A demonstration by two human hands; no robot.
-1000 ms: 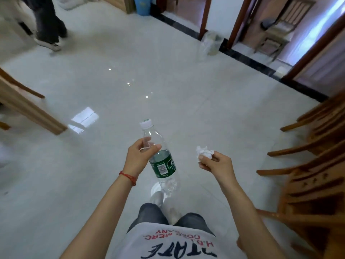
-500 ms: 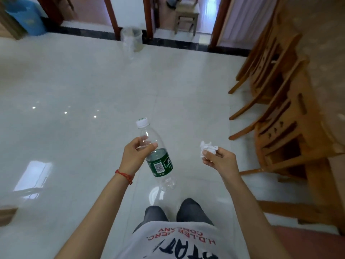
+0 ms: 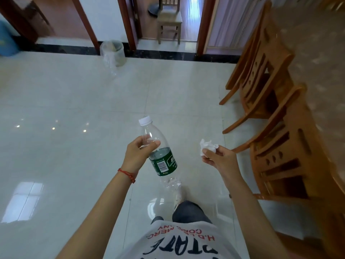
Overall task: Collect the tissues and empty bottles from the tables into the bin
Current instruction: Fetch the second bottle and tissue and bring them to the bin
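Tilting with its white cap away from the person, the clear plastic bottle [image 3: 158, 152] sits in the left hand [image 3: 137, 156], whose fingers and thumb curl round its upper body just above the label. That dark green label carries a white barcode panel and pale characters too small to read. The bottle's ribbed lower end looks crumpled. The right hand [image 3: 220, 159], raised level with the left and just beside it, pinches a crumpled white tissue [image 3: 207, 146] between thumb and fingertips. A red cord bracelet [image 3: 127, 174] rings the left wrist. The grey shirt [image 3: 183, 242] shows red and black print, seen upside down; "H.D.LEE MERC." is partly legible. Ahead, across glossy pale floor tiles, the bin [image 3: 113, 52] with a clear liner stands against a dark skirting between doorways. Slatted wooden chairs [image 3: 270, 101] line the right side.
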